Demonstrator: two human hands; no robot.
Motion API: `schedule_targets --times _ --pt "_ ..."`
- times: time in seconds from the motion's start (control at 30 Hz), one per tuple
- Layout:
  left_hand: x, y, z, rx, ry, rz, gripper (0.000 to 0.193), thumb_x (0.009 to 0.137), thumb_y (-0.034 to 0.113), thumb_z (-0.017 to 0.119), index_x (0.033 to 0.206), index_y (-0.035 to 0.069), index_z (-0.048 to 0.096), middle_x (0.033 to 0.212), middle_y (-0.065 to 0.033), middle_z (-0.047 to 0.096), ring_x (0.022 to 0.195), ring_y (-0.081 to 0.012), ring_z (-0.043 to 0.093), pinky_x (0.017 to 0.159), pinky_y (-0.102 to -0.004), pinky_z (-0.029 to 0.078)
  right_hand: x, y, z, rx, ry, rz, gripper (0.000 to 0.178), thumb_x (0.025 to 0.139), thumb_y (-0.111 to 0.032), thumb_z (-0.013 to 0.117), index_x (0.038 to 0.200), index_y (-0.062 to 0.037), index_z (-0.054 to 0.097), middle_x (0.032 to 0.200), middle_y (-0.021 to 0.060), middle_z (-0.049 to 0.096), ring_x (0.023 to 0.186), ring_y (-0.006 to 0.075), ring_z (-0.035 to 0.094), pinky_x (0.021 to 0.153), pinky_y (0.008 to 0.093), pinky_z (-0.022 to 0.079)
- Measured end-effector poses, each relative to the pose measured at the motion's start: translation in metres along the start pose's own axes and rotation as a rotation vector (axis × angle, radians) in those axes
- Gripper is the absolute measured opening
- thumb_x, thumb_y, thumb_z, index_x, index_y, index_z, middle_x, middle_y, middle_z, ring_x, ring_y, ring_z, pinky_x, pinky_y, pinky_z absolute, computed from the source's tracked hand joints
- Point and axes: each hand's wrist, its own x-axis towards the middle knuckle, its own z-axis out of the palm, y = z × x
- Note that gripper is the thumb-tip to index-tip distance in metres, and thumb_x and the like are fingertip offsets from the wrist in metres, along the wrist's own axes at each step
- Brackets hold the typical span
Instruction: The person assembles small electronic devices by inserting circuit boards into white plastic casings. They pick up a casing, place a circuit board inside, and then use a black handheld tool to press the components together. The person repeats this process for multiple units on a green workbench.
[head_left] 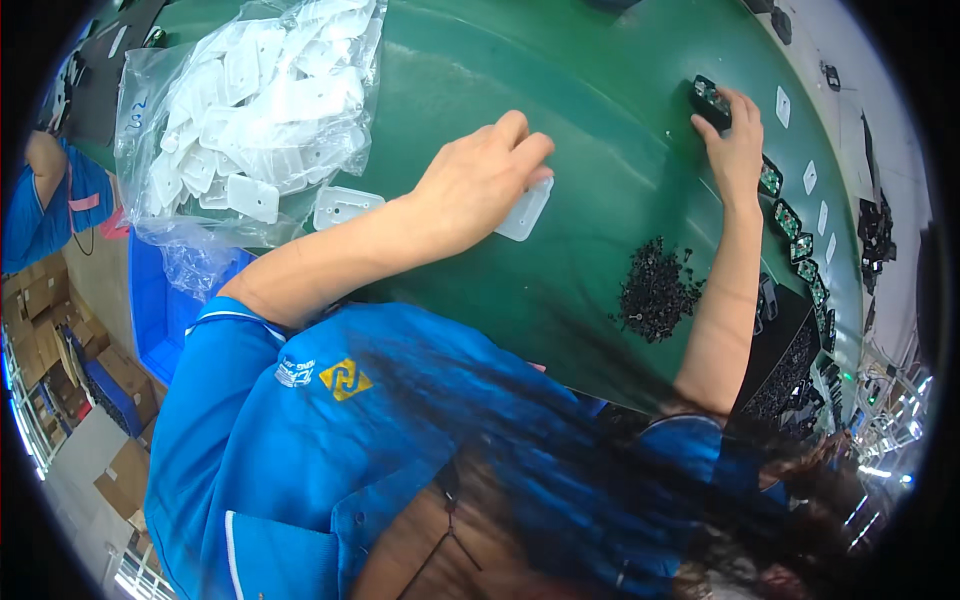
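Note:
My left hand (482,185) is closed, its fingers curled at the edge of a translucent white plastic cover (527,214) with rounded corners. Part of that cover is hidden under the hand. Farther out on the right, my right hand (735,145) grips a black plastic housing (711,101) with a green circuit board inside, thumb on one side and fingers on the other. Another white cover (345,206) lies beside my left forearm. Between my arms, nearer my body, is a heap of small black parts (655,292), too small to name.
A clear plastic bag (150,190) full of white covers (270,110) spreads over the left of the green table (590,130). Several black housings (786,218) line the right side, with loose white covers (782,107) beyond. A blue bin (150,310) stands below the left edge. Another person's sleeve (85,195) shows far left.

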Motion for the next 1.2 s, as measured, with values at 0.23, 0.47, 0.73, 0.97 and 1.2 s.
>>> schedule_targets --times 0.23,0.47,0.73,0.97,1.2 --pt "-0.032 0.011 0.0 0.132 0.07 0.047 0.069 0.065 0.03 0.077 0.117 -0.001 0.045 0.112 -0.0169 0.046 0.102 -0.0348 0.048 0.084 -0.0405 0.043 -0.014 -0.066 -0.028 0.442 -0.161 0.321 0.048 0.08 -0.027 0.073 0.118 -0.0053 0.052 0.091 0.0101 0.063 0.072 0.0153 0.057 0.068 0.028 0.047" --pt "-0.029 0.0 -0.008 0.002 0.005 0.092 0.061 0.068 0.006 0.071 0.122 0.002 0.045 0.117 -0.0155 0.048 0.104 -0.0336 0.049 0.089 -0.0414 0.042 -0.078 -0.124 -0.053 0.618 -0.285 0.427 0.024 0.088 -0.026 0.064 0.092 -0.0033 0.057 0.059 0.0025 0.054 0.052 0.007 0.046 0.049 0.0243 0.035" --pt "-0.021 -0.019 -0.015 -0.02 -0.038 0.322 0.058 0.07 -0.001 0.066 0.125 0.005 0.048 0.117 -0.0113 0.055 0.11 -0.0299 0.051 0.097 -0.0417 0.04 -0.11 -0.124 -0.054 0.293 -0.156 0.077 0.035 0.084 -0.022 0.067 0.114 -0.0045 0.059 0.113 0.0141 0.059 0.104 0.0315 0.056 0.088 0.0391 0.046" --pt "-0.044 -0.026 -0.031 -0.21 0.126 0.144 0.055 0.075 -0.007 0.059 0.127 0.005 0.048 0.129 -0.0121 0.052 0.122 -0.0318 0.047 0.102 -0.0419 0.038 -0.112 -0.169 -0.06 0.463 -0.116 -0.004 0.04 0.077 -0.011 0.073 0.113 -0.0019 0.06 0.111 0.013 0.062 0.1 0.028 0.06 0.086 0.0354 0.048" --pt "-0.05 -0.027 -0.029 -0.234 0.065 0.165 0.05 0.08 -0.005 0.054 0.128 0.007 0.049 0.136 -0.0101 0.048 0.128 -0.029 0.044 0.105 -0.0425 0.035 -0.103 -0.187 -0.054 0.383 -0.223 -0.16 0.037 0.073 -0.01 0.073 0.107 -0.0031 0.061 0.109 0.0097 0.065 0.097 0.0266 0.061 0.084 0.0358 0.049"
